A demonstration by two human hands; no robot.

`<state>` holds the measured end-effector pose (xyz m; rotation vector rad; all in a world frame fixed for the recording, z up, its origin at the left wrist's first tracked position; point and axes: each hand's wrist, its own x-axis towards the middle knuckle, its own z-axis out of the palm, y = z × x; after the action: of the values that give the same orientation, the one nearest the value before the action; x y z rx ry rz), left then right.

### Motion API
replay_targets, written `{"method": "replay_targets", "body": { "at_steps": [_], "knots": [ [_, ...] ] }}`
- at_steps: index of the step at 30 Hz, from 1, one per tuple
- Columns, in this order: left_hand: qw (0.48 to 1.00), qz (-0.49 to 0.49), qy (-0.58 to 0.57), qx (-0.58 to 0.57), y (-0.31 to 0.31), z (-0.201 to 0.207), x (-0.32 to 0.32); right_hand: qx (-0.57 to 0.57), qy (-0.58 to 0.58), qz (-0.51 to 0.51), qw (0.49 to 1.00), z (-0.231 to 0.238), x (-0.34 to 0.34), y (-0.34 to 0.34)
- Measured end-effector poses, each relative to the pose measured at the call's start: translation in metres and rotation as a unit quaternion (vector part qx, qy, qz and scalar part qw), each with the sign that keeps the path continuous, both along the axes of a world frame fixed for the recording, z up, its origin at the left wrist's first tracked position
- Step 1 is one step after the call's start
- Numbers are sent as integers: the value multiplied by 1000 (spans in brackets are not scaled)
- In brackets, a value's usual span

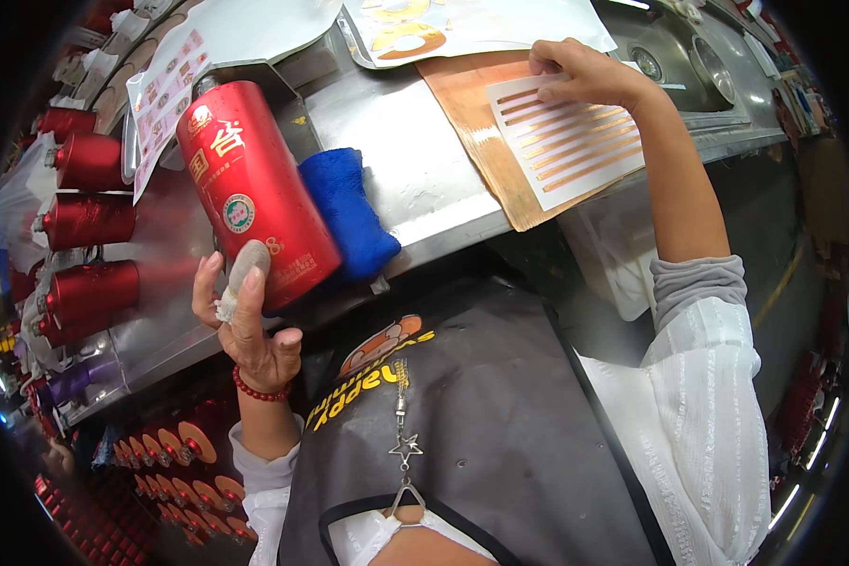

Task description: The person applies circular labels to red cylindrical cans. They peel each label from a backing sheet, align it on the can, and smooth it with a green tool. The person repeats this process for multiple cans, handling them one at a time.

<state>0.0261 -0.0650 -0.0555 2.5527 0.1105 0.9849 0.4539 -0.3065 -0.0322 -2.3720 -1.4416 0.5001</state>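
A red bottle point(245, 189) with gold lettering and a round green-and-white emblem lies on the metal table, its narrow neck pointing away. Beside its base is my left hand point(255, 330), fingers apart, one wearing a grey cloth finger cover point(249, 262) that overlaps the bottle's lower end; contact cannot be made out. A blue cloth point(352, 215) lies against the bottle's right side. My right hand point(585, 77) has its thumb and curled fingers on the upper left corner of a white sheet with gold strips point(566, 141). That sheet rests on a brown board point(472, 123).
Several red bottles point(90, 222) stand along the left. White printed sheets point(500, 24) cover the table's far side. A metal sink point(670, 57) is at the far right. Below the table's left side are rows of red items with round tan ends point(193, 443).
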Motion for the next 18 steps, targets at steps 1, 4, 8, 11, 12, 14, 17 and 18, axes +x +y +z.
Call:
{"method": "replay_targets", "body": {
  "at_steps": [1,4,8,11,12,14,17,18],
  "knots": [
    [1000,7,2,-9,-1,-2,-2,5,-1,10,1000,-2,2,1],
    [999,42,-25,-20,-14,0,13,16,10,19,1000,-11,7,3],
    [994,91,49,21,0,7,9,186,-77,36,979,-30,6,-3],
    [998,53,42,-7,3,19,6,205,-122,-22,971,-4,-29,2],
    [998,37,46,-6,4,28,5,200,-124,1,972,9,-47,6],
    [997,8,35,-75,4,41,4,227,-120,74,964,47,-97,23],
    [978,-28,11,-207,-17,69,14,286,-84,189,936,79,-169,57],
    [978,-38,7,-207,-19,79,21,282,-57,199,937,87,-191,66]
  ]
}}
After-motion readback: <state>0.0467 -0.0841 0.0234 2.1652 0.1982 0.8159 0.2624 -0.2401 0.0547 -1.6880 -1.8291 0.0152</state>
